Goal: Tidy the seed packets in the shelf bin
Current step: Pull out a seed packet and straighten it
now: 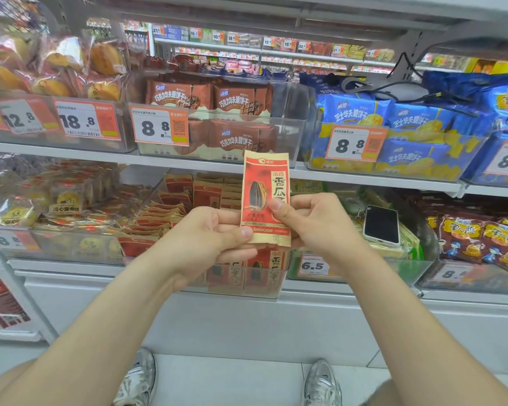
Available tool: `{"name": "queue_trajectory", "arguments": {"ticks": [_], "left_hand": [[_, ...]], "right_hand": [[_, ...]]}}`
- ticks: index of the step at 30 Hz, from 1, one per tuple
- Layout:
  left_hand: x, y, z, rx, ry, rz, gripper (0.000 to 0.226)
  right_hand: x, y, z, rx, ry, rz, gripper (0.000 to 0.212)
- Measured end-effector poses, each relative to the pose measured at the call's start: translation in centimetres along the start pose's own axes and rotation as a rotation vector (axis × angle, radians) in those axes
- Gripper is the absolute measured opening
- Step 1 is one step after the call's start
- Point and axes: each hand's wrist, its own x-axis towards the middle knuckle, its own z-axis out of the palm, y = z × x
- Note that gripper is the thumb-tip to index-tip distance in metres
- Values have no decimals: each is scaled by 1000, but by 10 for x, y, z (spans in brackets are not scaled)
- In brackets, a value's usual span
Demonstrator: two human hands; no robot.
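A red and tan sunflower seed packet (266, 189) stands upright in front of the lower shelf, held by both hands. My left hand (214, 234) pinches its lower left edge with the thumb on the front. My right hand (311, 221) pinches its right side, thumb across the print. Behind and below them sits the clear shelf bin (272, 288). Several more seed packets (170, 212) lie jumbled in its left part and stand at its back. Two packets (264, 271) stand upright against the bin's front wall.
A phone (381, 225) lies on green packets in the bin to the right, above a 6.5 price tag (313, 266). Brown biscuit packs (217, 118) and blue biscuit packs (393, 133) fill the upper shelf. Pastry packs (41, 206) sit lower left. My shoes (320, 382) stand on the floor.
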Motion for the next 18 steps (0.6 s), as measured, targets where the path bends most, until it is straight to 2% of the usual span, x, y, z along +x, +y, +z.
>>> {"name": "queue_trajectory", "arguments": {"ticks": [4, 8, 10, 13, 16, 18], "left_hand": [[1, 2, -8, 50, 0, -33, 26], [-1, 0, -18, 316, 45, -33, 18], [-2, 2, -24, 396, 164, -8, 11], [2, 7, -41, 614, 385, 110, 4], [12, 3, -70, 812, 655, 194, 15], [17, -3, -87, 848, 721, 182, 24]], "right_hand": [[2, 0, 3, -47, 5, -18, 25], [6, 1, 5, 37, 97, -152, 61], [8, -2, 8, 14, 118, -257, 61], [16, -7, 19, -56, 176, -308, 39], [27, -4, 38, -104, 329, -381, 30], [32, -5, 52, -155, 454, -452, 27]]}}
